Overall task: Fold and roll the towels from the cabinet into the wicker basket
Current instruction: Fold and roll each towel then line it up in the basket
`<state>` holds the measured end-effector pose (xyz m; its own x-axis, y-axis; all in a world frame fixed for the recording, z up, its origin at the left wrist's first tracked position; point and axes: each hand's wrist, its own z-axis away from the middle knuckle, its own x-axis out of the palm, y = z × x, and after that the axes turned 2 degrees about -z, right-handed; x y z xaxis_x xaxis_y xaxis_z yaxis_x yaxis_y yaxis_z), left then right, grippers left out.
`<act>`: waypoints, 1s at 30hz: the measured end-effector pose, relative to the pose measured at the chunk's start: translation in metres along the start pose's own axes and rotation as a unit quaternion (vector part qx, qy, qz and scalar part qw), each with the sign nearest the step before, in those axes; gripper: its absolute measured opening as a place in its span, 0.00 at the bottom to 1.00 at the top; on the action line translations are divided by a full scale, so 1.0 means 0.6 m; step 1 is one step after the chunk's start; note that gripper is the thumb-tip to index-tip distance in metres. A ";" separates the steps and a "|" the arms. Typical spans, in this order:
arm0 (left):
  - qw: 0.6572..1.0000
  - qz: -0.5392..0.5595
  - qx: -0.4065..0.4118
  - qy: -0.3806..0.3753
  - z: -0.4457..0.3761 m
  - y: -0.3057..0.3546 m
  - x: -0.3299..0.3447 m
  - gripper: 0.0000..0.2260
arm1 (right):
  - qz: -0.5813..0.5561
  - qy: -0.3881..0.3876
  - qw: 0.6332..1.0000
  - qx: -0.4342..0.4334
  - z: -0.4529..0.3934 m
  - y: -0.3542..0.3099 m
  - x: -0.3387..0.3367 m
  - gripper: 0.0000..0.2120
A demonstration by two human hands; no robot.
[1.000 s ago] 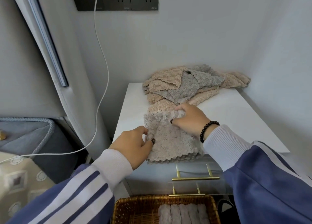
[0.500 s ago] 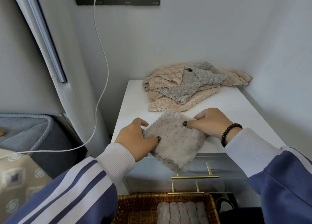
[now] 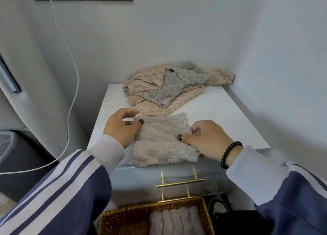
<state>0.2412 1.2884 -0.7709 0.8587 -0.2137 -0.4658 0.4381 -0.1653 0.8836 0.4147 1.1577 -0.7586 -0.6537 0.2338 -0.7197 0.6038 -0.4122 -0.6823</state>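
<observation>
Both hands (image 3: 122,128) (image 3: 207,140) on towel (image 3: 162,141)

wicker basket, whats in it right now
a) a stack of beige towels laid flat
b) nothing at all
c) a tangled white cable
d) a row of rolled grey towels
d: the wicker basket on the floor below the cabinet holds a row of rolled grey towels side by side, while the beige and grey unfolded towels lie heaped on the cabinet top.

Grey-beige towel (image 3: 163,139), golden-brown wicker basket (image 3: 127,217), white cabinet (image 3: 221,114).
</observation>
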 end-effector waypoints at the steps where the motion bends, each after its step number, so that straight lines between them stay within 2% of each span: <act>1: 1.000 -0.003 -0.012 0.022 -0.004 0.003 -0.001 0.11 | 0.002 0.013 1.000 -0.011 -0.001 -0.001 0.003 0.16; 3: 0.996 -0.049 0.022 0.064 -0.008 0.014 -0.005 0.11 | -0.004 0.034 0.999 -0.024 -0.006 -0.001 0.009 0.16; 5: 0.982 -0.117 0.128 0.078 0.002 0.026 -0.008 0.12 | -0.001 0.041 0.999 -0.033 -0.010 -0.002 0.014 0.16; 8: 0.938 -0.217 0.269 0.006 0.036 0.026 0.006 0.15 | 0.027 0.023 0.999 -0.029 -0.016 -0.008 0.012 0.16; 11: 0.911 -0.292 0.275 -0.100 0.075 0.011 0.030 0.23 | 0.073 0.005 0.997 -0.020 -0.013 -0.011 0.005 0.18; 13: 0.883 -0.361 0.263 -0.143 0.081 0.002 0.041 0.35 | 0.102 0.031 0.994 -0.031 -0.008 -0.013 0.005 0.15; 15: 0.856 -0.424 0.244 -0.168 0.076 -0.003 0.043 0.41 | 0.217 0.110 0.964 -0.107 -0.002 -0.016 0.013 0.16; 17: 0.844 -0.445 0.232 -0.190 0.070 -0.002 0.039 0.42 | 0.289 0.141 0.919 -0.227 0.003 -0.019 0.028 0.16; 18: 0.838 -0.451 0.228 -0.205 0.070 -0.001 0.035 0.41 | 0.290 0.129 0.909 -0.270 0.007 -0.022 0.036 0.16; 20: 0.829 -0.458 0.216 -0.239 0.072 0.000 0.027 0.38 | 0.289 0.048 0.909 -0.298 0.011 -0.026 0.046 0.21; 23: 0.817 -0.464 0.227 -0.256 0.076 0.000 0.018 0.40 | 0.289 -0.051 0.922 -0.251 0.010 -0.023 0.040 0.27; 27: 0.811 -0.467 0.276 -0.219 0.086 -0.017 0.007 0.47 | 0.292 -0.070 0.928 -0.223 -0.002 -0.018 0.041 0.30; 30: 0.793 -0.462 0.354 -0.181 0.090 -0.032 -0.004 0.40 | 0.303 -0.069 0.926 -0.212 -0.007 -0.011 0.048 0.31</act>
<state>0.2162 1.2399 -0.7891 0.0709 0.0726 -0.9948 0.4663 -0.8841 -0.0313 0.3937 1.1710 -0.7752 -0.1697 -0.0539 -0.9840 0.9850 -0.0402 -0.1677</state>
